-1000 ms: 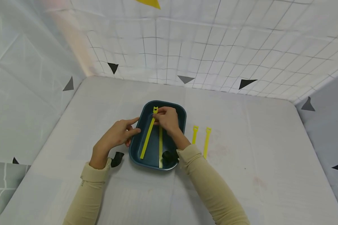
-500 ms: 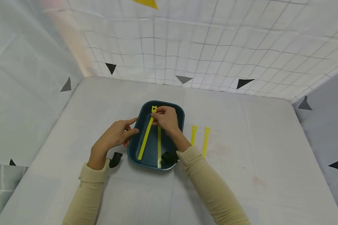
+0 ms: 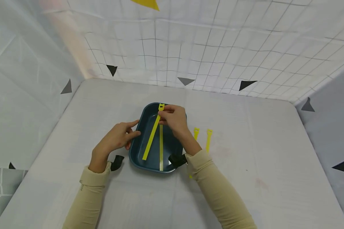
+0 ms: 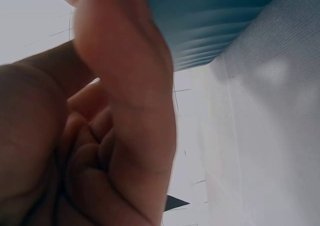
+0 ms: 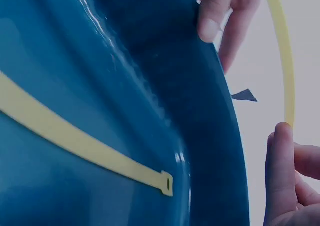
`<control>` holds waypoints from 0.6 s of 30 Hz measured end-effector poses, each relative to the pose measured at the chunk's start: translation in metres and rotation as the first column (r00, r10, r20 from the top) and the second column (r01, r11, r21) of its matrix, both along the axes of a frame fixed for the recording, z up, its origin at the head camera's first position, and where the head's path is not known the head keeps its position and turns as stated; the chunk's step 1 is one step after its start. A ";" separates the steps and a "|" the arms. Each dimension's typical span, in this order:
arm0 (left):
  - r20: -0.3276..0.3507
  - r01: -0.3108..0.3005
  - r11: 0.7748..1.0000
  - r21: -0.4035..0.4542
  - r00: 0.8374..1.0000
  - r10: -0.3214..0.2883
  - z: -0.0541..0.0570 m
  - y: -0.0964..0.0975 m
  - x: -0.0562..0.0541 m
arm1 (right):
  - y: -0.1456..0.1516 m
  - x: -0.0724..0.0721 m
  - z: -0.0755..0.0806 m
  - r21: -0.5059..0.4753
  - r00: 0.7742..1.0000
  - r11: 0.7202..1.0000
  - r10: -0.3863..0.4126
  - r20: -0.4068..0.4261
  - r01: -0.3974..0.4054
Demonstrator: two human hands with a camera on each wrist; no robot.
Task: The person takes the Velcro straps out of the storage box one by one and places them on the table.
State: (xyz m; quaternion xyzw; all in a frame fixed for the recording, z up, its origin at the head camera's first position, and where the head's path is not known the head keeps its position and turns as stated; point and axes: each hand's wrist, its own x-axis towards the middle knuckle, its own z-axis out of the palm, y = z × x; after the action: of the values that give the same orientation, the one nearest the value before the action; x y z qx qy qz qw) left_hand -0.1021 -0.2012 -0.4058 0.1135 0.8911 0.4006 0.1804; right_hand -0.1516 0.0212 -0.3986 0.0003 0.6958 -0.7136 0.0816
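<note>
"Start with the head view."

"The right hand (image 3: pixel 175 120) pinches a yellow strap (image 3: pixel 152 136) near its slotted head, over the tray (image 3: pixel 173 143); the left hand (image 3: pixel 118 136) grips the tray's left edge, thumb inside. I'd say the step is positioning that strap."

"Left wrist?"

"Fingers by the tray's outer wall (too close to judge the grip there)."

"Right wrist?"

"A second strap (image 5: pixel 75 138) lies on the tray floor. The next move probably calls for a steady tray and a light pinch, clear of that strap."
</note>
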 end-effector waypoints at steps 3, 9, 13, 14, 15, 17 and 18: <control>0.008 -0.007 1.000 -0.007 1.000 0.007 0.000 0.000 0.000 | 0.005 -0.001 0.003 -0.006 1.000 1.000 -0.004 0.001 0.004; 0.007 -0.008 1.000 -0.004 1.000 0.008 0.002 -0.001 0.000 | 0.011 -0.001 0.004 -0.015 1.000 1.000 0.008 0.016 -0.008; 0.005 -0.001 1.000 0.000 1.000 0.001 0.001 -0.001 0.000 | 0.017 0.000 0.006 -0.016 1.000 1.000 -0.002 0.017 0.002; 0.005 0.001 1.000 0.001 1.000 -0.001 0.000 -0.001 0.000 | 0.019 0.000 0.007 -0.014 1.000 1.000 -0.007 0.019 0.007; 0.006 0.002 1.000 0.004 1.000 -0.002 0.000 -0.001 0.000 | 0.021 0.000 0.008 -0.013 1.000 1.000 -0.013 0.020 0.013; 0.008 0.003 1.000 0.006 1.000 -0.003 0.000 -0.001 0.000 | 0.024 0.001 0.009 -0.004 0.999 1.000 -0.025 0.024 0.025; 0.008 0.003 1.000 0.007 1.000 -0.003 0.000 -0.001 0.000 | 0.026 0.001 0.010 0.000 0.999 1.000 -0.027 0.025 0.027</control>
State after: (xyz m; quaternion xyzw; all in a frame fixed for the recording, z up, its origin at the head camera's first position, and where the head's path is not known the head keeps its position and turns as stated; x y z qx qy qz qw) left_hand -0.1020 -0.2019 -0.4062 0.1137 0.8887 0.4041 0.1843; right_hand -0.1510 0.0468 -0.3888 0.0187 0.6946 -0.7146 0.0804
